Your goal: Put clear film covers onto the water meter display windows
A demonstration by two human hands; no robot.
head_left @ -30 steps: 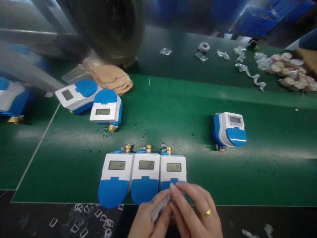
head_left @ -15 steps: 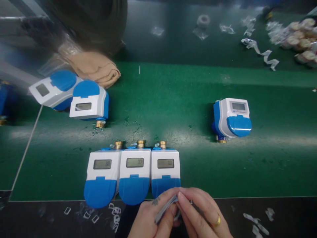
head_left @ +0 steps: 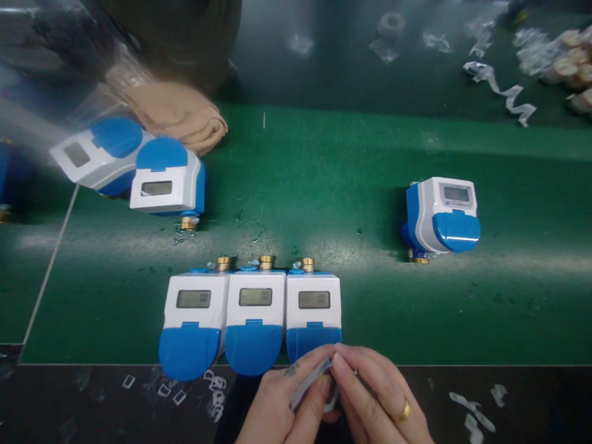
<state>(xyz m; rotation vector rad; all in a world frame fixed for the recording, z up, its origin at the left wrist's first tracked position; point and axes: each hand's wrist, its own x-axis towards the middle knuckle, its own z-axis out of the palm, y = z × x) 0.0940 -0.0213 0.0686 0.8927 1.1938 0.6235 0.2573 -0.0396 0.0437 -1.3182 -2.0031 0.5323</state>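
Note:
At the bottom centre, my left hand point(head_left: 291, 398) pinches a small pale, thin strip-like piece point(head_left: 311, 383). My right hand point(head_left: 377, 394), with a gold ring, meets it at the fingertips and grips the same piece's upper end. Just beyond my hands stand three white and blue meters in a row: a left one point(head_left: 197, 317), a middle one point(head_left: 255, 314) and a right one point(head_left: 313, 308). Their displays face up and their brass fittings point away. My fingers partly cover the right meter's lower edge.
Another meter point(head_left: 444, 216) stands at the right. Two more, one tilted point(head_left: 99, 154) and one beside it point(head_left: 166, 179), sit at the left by a tan cloth point(head_left: 185, 114). Plastic scraps point(head_left: 502, 89) and a tape roll point(head_left: 391, 24) lie at the back; small frames point(head_left: 217, 394) lie below the green surface.
The view has shifted slightly, so the far objects appear a little higher and those at the right further right. Both hands keep nearly the same grip on the pale piece.

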